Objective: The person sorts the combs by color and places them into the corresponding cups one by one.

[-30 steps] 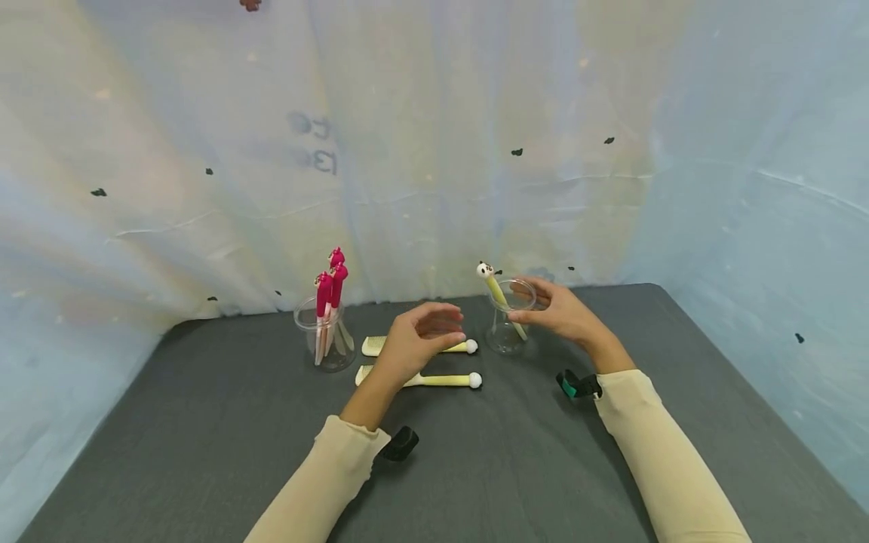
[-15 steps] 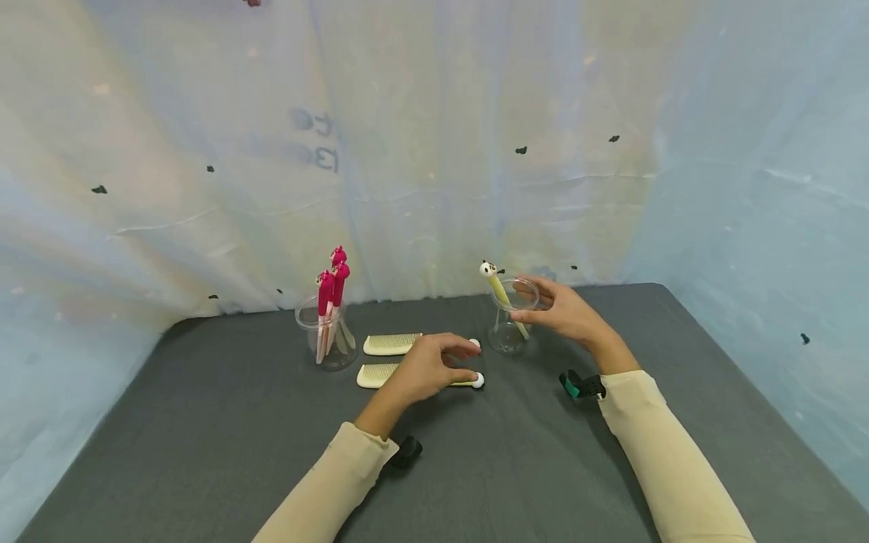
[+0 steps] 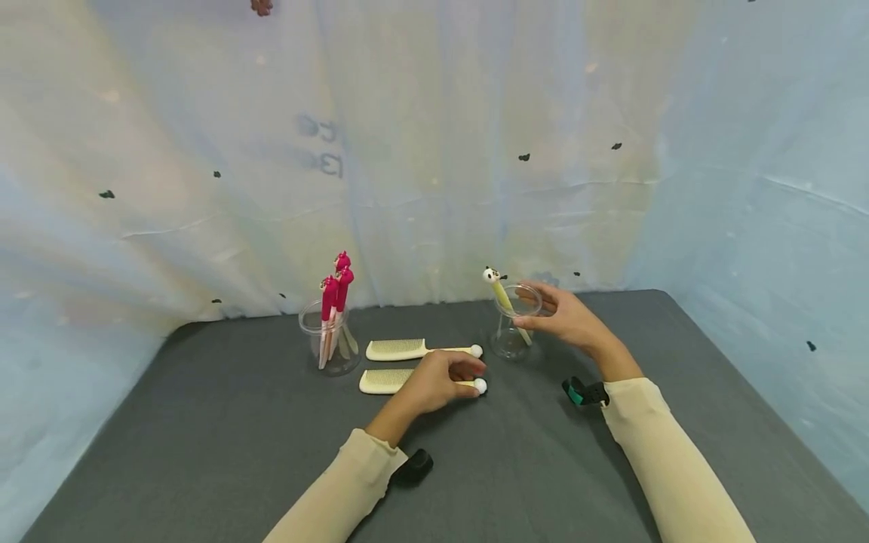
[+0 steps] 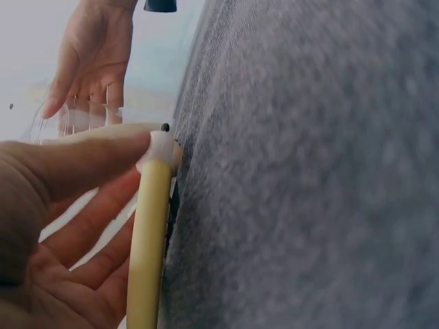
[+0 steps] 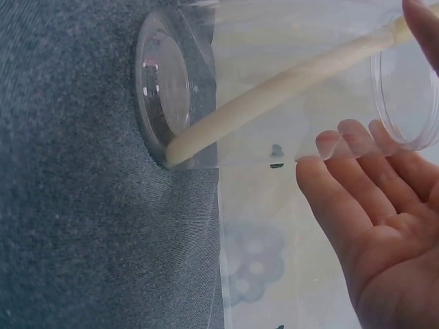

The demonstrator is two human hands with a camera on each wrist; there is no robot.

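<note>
Two clear cups (image 3: 517, 323), two cream combs (image 3: 397, 349) on table, one in right cup. Left hand (image 3: 437, 379) pinches near comb (image 3: 380, 381); right hand (image 3: 566, 317) relaxed, fingers touching right cup.

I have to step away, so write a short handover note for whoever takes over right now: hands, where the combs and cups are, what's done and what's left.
Left hand: fingers curled round the handle of the near cream comb, which lies on the grey table.
Right hand: open, fingers against the right clear cup, steadying it.
Done: one cream panda-topped comb leans in the right cup; three pink combs stand in the left clear cup.
Left: likely the near comb, not yet lifted, and the far cream comb, lying flat and untouched, both go into the right cup.
</note>
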